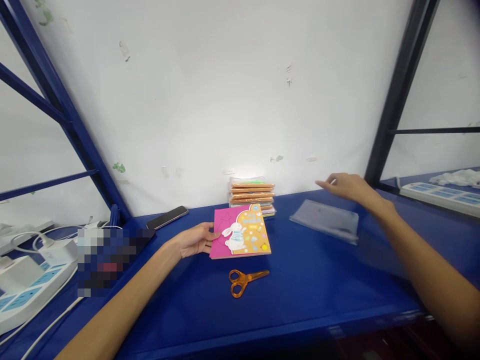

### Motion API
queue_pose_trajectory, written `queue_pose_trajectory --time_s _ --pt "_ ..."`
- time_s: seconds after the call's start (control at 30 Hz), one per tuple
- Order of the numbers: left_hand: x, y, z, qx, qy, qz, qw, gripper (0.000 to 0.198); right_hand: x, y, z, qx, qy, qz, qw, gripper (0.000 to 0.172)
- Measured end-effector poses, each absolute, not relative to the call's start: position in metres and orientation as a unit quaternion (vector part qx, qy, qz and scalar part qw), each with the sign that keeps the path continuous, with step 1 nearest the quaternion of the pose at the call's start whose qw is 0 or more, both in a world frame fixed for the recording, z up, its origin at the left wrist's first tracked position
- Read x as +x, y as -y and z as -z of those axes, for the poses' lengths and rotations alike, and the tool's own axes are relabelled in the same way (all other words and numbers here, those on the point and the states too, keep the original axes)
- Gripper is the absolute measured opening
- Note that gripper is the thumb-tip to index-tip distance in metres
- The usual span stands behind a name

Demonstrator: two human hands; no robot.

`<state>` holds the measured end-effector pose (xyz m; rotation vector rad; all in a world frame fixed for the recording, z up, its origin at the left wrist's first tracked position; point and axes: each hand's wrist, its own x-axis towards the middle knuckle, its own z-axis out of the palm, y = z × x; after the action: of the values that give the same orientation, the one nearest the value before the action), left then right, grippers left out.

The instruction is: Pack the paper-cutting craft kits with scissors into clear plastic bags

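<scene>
bare forearms (129, 295) and hands (195, 240)

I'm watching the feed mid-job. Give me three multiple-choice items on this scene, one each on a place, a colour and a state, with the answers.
1. Where is the left hand?
A) At the left edge of the picture book
B) On the smartphone
C) On the power strip

2. What colour is the shelf top?
A) White
B) Grey
C) Blue

3. What state are the orange scissors in?
A) Gripped in the left hand
B) Lying flat with blades closed
C) Standing upright

Answers:
1. A, its fingers reach the book's pink cover.
2. C, blue paint shows around everything on it.
3. B, they lie on the shelf in front of the book, untouched.
</scene>
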<state>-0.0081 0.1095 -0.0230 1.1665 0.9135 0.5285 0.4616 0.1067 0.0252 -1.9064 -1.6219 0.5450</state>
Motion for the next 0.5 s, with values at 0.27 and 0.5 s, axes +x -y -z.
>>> queue_pose_trajectory --time_s 0.27,0.5 --pt "0.003 -0.1 0.023 0.527 -0.394 -0.242 0.713 0.044 0.323 -0.078 0.012 -0.446 0.737 -0.462 0.21 0.072" --pt "0.008 -0.1 0.023 0.515 -0.387 -0.244 0.726 0.043 0.307 -0.083 0.028 -0.414 0.687 -0.477 0.359 0.054"
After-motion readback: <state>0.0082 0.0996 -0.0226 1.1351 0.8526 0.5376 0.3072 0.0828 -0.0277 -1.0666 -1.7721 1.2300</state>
